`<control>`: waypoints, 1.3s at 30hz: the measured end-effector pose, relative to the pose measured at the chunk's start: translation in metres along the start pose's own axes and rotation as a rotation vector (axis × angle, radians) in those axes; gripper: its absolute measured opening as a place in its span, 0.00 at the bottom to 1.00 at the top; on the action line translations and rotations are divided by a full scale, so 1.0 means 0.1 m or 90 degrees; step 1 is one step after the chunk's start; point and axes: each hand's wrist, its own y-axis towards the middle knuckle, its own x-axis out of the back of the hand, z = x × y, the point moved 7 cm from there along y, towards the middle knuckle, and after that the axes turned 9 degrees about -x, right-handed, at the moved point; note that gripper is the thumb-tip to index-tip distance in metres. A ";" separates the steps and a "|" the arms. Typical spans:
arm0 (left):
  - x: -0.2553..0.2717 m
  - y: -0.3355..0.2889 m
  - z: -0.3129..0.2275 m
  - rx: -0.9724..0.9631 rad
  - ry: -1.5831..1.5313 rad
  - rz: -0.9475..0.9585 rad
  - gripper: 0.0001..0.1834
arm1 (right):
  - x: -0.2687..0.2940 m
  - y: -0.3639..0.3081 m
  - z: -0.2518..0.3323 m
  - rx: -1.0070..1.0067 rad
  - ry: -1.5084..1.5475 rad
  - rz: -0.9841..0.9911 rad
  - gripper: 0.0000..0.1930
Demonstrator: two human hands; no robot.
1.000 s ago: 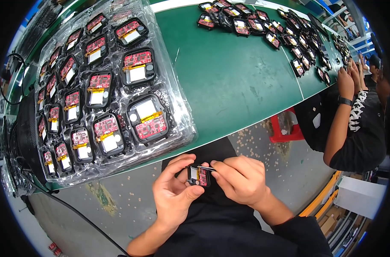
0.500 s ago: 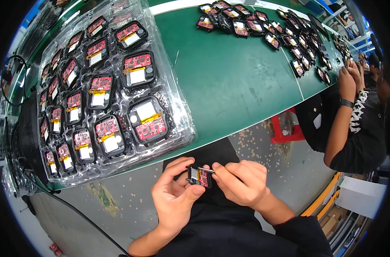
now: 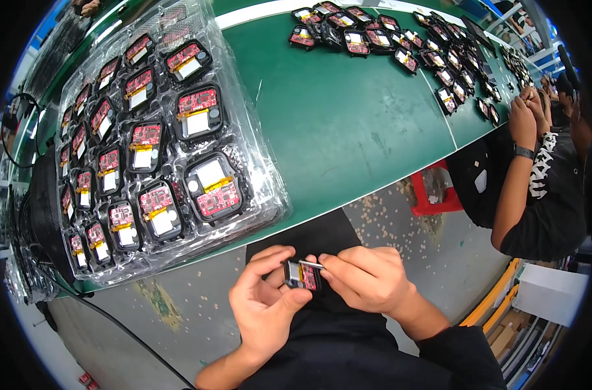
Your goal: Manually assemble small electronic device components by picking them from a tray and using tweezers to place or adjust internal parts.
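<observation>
Above my lap, my left hand (image 3: pixel 262 311) grips a small black device housing (image 3: pixel 302 275) by its edges, thumb on the near side and fingers on the far side. A red circuit board, a yellow strip and a pale cell show inside it. My right hand (image 3: pixel 372 283) pinches a thin metallic tool (image 3: pixel 311 264), whose exact kind I cannot make out. The tool lies across the housing's upper edge; whether its tip touches the board is too small to tell.
On the green table (image 3: pixel 335 130), a clear plastic tray (image 3: pixel 266 195) at left holds several similar housings (image 3: pixel 213 186). More housings (image 3: pixel 357 43) lie loose at the far right. A co-worker's arm (image 3: pixel 513 175) and a red stool (image 3: pixel 439 201) are to the right. A black cable (image 3: pixel 124 335) hangs at lower left.
The view has shifted slightly, so the tray appears further left. The housing has tilted a little in my left hand, and the tool sits slightly lower in the picture.
</observation>
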 end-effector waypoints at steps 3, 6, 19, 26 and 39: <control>-0.11 -0.06 -0.23 -0.022 -0.071 0.064 0.34 | 0.16 0.11 0.07 0.049 0.075 0.031 0.12; -0.20 0.02 -0.61 -0.127 0.135 0.155 0.40 | 0.40 0.18 -0.09 0.031 0.116 -0.065 0.11; -0.56 1.85 -2.07 -0.414 0.657 0.211 0.18 | 0.40 0.77 -0.76 -0.211 0.178 -0.316 0.05; -0.62 2.56 -1.76 -0.422 1.008 0.308 0.14 | 0.42 0.85 -0.76 -0.249 0.199 -0.281 0.05; -0.58 2.27 -1.60 -0.435 1.046 0.353 0.16 | 0.45 0.85 -0.71 -0.267 0.168 -0.271 0.05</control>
